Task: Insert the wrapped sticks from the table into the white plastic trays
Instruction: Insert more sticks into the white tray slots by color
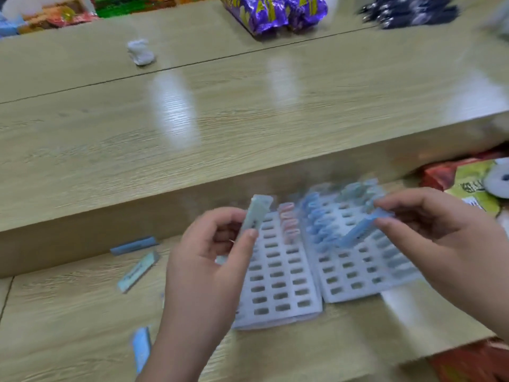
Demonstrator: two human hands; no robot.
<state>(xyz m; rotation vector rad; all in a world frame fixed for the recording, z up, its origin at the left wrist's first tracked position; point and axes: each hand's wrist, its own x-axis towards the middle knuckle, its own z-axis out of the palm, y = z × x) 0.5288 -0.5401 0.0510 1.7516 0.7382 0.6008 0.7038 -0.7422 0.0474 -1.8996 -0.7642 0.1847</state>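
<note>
Surface: wooden table (248, 128), raised shelf at 12 o'clock.
Grips: left hand (212, 260) pinches pale stick (254, 216); right hand (429, 230) pinches blue stick (360, 230).
Blurred: trays (278, 293).

Glossy wood-grain table (248, 128); white plastic trays (281, 285); shiny purple foil packets (272, 12); smooth wrapped sticks (137, 267).

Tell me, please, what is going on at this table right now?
A person is filling two white slotted trays with wrapped sticks. The left hand holds a pale green stick upright above the left tray. The right hand tilts a blue stick down toward the right tray. A short pink row and a longer blue row already stand in the slots; most slots are empty. Three loose sticks lie on the table to the left.
</note>
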